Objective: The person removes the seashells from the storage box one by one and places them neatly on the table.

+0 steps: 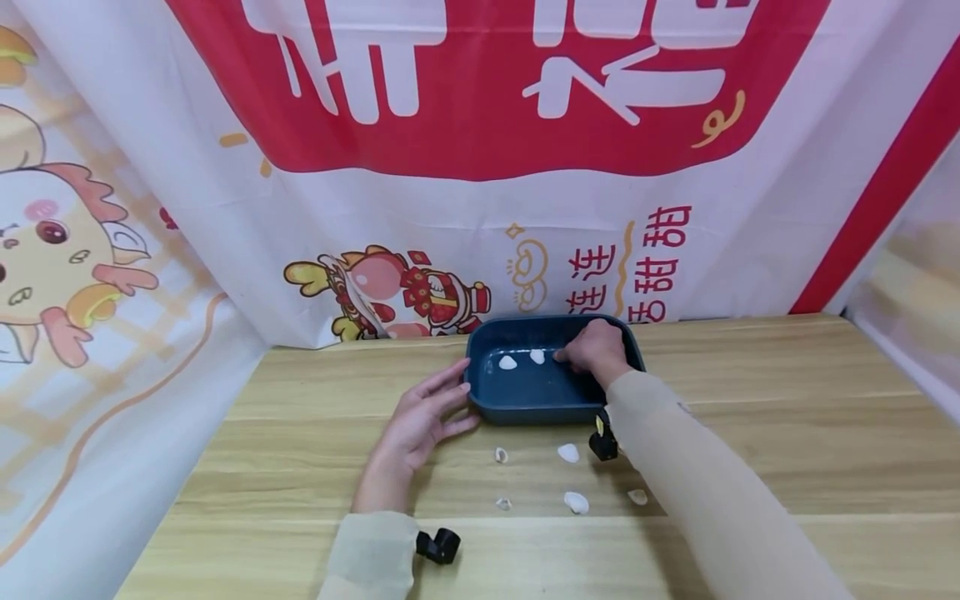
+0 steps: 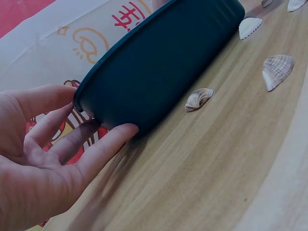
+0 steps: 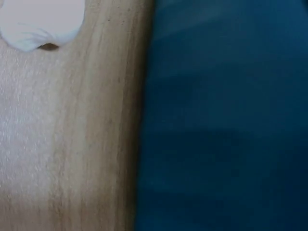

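Note:
A dark teal rectangular bin [image 1: 551, 414] stands on the wooden table against the back cloth. Two white seashells [image 1: 507, 362] lie on its floor, toward the left and middle. My left hand [image 1: 423, 421] touches the bin's left end; in the left wrist view its fingers [image 2: 108, 149] are spread and fairly straight against the outer wall and rim. Over the right side, my right hand [image 1: 597, 348] reaches down inside the bin, its fingers bent and a fingertip pointing left near the second shell. Whether it pinches anything I cannot tell, as its underside is hidden.
Several more seashells lie on the table in front of the bin, among them a curved broken one [image 2: 199, 99], a ribbed one [image 2: 278, 71] and a white one [image 3: 42, 21]. A printed cloth [image 1: 420, 208] hangs behind, with another at the left side.

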Demonstrator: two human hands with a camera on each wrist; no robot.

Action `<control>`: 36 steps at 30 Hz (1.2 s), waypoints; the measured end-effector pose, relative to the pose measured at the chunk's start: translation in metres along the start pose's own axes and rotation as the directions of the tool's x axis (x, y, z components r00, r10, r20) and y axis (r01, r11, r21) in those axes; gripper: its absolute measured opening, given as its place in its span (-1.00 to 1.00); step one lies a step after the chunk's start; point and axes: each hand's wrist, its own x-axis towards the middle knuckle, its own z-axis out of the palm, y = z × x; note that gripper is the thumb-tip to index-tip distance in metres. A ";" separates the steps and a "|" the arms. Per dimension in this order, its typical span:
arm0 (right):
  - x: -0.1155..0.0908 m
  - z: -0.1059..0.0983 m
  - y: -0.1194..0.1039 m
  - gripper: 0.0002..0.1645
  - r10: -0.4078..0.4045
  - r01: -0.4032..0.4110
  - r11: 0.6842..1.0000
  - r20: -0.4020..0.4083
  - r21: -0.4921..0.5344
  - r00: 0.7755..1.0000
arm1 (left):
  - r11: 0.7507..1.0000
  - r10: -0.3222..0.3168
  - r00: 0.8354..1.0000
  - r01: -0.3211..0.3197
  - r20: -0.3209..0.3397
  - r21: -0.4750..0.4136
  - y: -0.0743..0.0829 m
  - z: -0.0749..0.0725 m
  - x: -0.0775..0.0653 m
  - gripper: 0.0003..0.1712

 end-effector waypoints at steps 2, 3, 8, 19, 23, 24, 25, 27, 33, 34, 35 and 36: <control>0.000 0.001 -0.001 -0.66 0.020 -0.020 1.000 -0.007 0.012 1.000 | 1.000 -0.003 1.000 0.003 -0.001 -0.005 0.000 0.000 0.000 -0.38; 0.000 0.001 -0.001 -0.67 0.027 -0.027 1.000 -0.010 0.016 1.000 | 1.000 -0.002 1.000 0.002 0.001 -0.004 0.000 0.000 0.000 -0.37; -0.001 0.000 -0.003 -0.73 0.032 -0.031 0.999 -0.016 0.020 0.999 | 1.000 0.002 1.000 -0.002 0.007 -0.001 0.001 0.000 0.000 -0.37; -0.003 -0.004 -0.004 -0.78 0.013 -0.012 0.999 0.023 -0.048 1.000 | 1.000 -0.009 1.000 0.009 0.000 0.003 0.000 0.000 -0.001 -0.38; -0.008 -0.006 -0.004 -0.80 -0.012 0.015 0.999 0.046 -0.050 0.999 | 1.000 -0.017 1.000 0.017 0.003 -0.004 0.001 -0.001 -0.001 -0.38; -0.009 -0.007 -0.004 -0.81 -0.021 0.024 0.999 0.055 -0.044 0.998 | 1.000 -0.020 1.000 0.020 0.004 -0.008 0.001 -0.001 -0.001 -0.38; -0.011 -0.007 -0.004 -0.82 -0.030 0.032 0.999 0.063 -0.038 0.998 | 1.000 -0.023 1.000 0.023 0.005 -0.012 0.001 -0.001 -0.001 -0.38; -0.013 -0.009 -0.005 -0.82 -0.052 0.055 0.998 0.081 -0.030 0.995 | 0.999 -0.026 1.000 0.026 0.006 -0.020 0.001 -0.001 -0.001 -0.38; -0.016 -0.008 -0.004 -0.81 -0.106 0.109 0.994 0.099 -0.024 0.989 | 0.999 -0.031 1.000 0.031 -0.001 -0.028 0.001 -0.001 0.000 -0.39; -0.016 -0.008 -0.004 -0.85 -0.109 0.111 0.994 0.101 -0.022 0.989 | 0.999 -0.032 0.999 0.032 -0.002 -0.029 0.001 -0.001 -0.001 -0.38; -0.016 -0.008 -0.004 -0.87 -0.112 0.115 0.993 0.107 -0.019 0.988 | 0.999 -0.033 0.999 0.033 -0.003 -0.029 0.001 0.000 -0.001 -0.39; -0.017 -0.009 -0.004 -0.87 -0.116 0.118 0.993 0.113 -0.012 0.987 | 0.999 -0.031 1.000 0.031 0.001 -0.026 0.001 0.000 -0.001 -0.38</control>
